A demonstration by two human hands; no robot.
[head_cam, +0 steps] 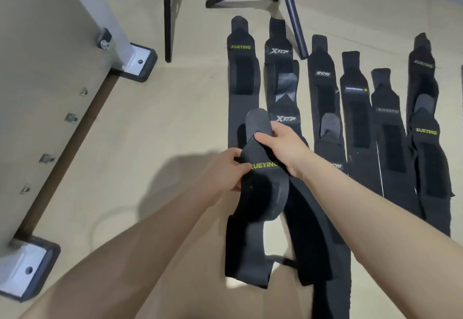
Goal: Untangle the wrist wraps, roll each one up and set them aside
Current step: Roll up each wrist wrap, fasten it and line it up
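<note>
Both hands hold one black wrist wrap (258, 193) with yellow XUEYING lettering, lifted above the beige floor. My left hand (225, 176) grips its left edge near the lettering. My right hand (280, 148) pinches its upper end, just below the grey tab. The wrap's lower part curves down in a loop and hangs to the floor. Several other black wraps lie flat in a row to the right and behind: another XUEYING wrap (241, 73), two XTEP wraps (281, 78), and more (358, 123) further right.
A tripod's black legs (295, 25) stand at the top, one foot beside the far wrap ends. A separate black pole (167, 18) stands left of it. A table frame with bolted metal feet (135, 63) fills the left side. Bare beige floor (150, 131) lies between.
</note>
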